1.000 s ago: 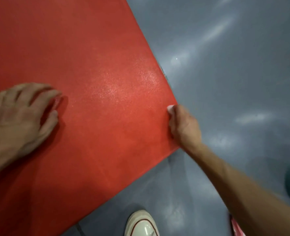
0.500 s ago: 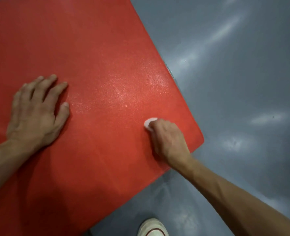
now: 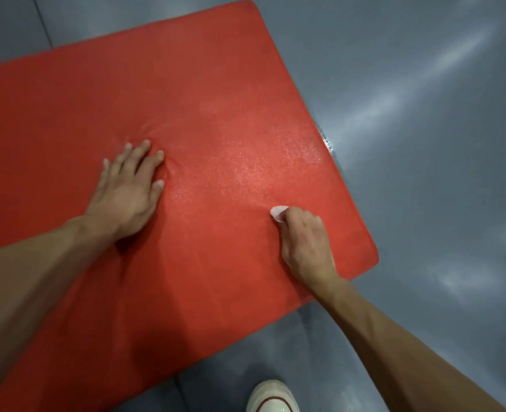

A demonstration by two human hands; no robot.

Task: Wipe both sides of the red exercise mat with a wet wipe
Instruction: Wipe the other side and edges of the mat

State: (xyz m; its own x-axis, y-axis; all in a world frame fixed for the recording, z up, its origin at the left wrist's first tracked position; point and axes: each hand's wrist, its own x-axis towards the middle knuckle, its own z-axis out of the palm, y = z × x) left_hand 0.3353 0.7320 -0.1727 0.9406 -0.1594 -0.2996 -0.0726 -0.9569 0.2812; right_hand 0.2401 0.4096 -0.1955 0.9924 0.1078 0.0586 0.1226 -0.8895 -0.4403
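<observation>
Our right hand (image 3: 303, 243) clenches the wet wipe (image 3: 279, 212) against the red exercise mat (image 3: 216, 114), lying flat on the floor; our left hand (image 3: 128, 193), fingers straight, presses it down. We should overlap strokes outward from that brace, pressing evenly.

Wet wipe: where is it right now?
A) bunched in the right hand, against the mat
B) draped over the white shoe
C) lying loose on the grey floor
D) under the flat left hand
A: the wet wipe pokes out from the curled fingers of the right hand, against the red mat; the left hand lies flat, holding nothing.
</observation>
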